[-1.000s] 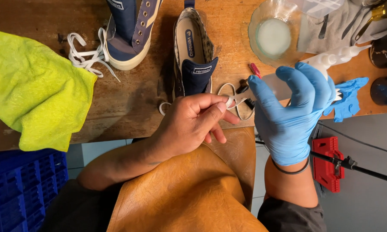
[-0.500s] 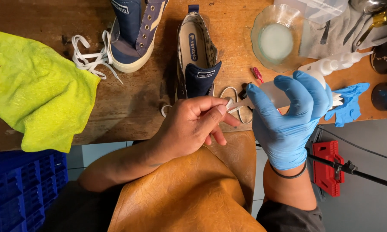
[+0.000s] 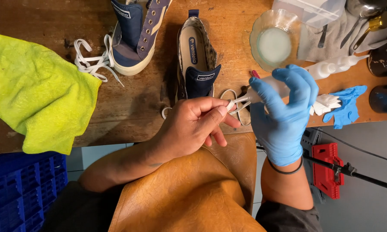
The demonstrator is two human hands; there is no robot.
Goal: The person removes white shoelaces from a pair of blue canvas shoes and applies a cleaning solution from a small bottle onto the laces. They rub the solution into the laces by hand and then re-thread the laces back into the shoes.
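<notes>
The bare left hand (image 3: 192, 129) had its fingers (image 3: 215, 112) pinched shut on the tip of a white shoelace (image 3: 236, 102), which ran from the fingertips to the gloved right hand (image 3: 284, 116). That hand, in a blue glove, curled its fingers (image 3: 266, 92) around a pale squeeze bottle (image 3: 331, 68), whose body stretched away past the fingers toward the desk's far right side. Just beyond both sets of fingers lay a navy shoe (image 3: 196, 60) with a small dark rectangular label on its tongue and an oval one on its insole; a second navy shoe (image 3: 135, 34) sat further off to the left, loose white laces (image 3: 92, 62) trailing beside it. Behind the gloved fingers stood a clear glass bowl (image 3: 273, 43) of whitish liquid. To their right lay a spare blue glove (image 3: 346, 105) with a folded white wad. A yellow-green cloth (image 3: 34, 92) covered the desk (image 3: 129, 107) far left of the bare fingers. The desk edge ran right under both hands, with a tan leather apron (image 3: 189, 193) below; bare wood lay open between cloth and shoes.
</notes>
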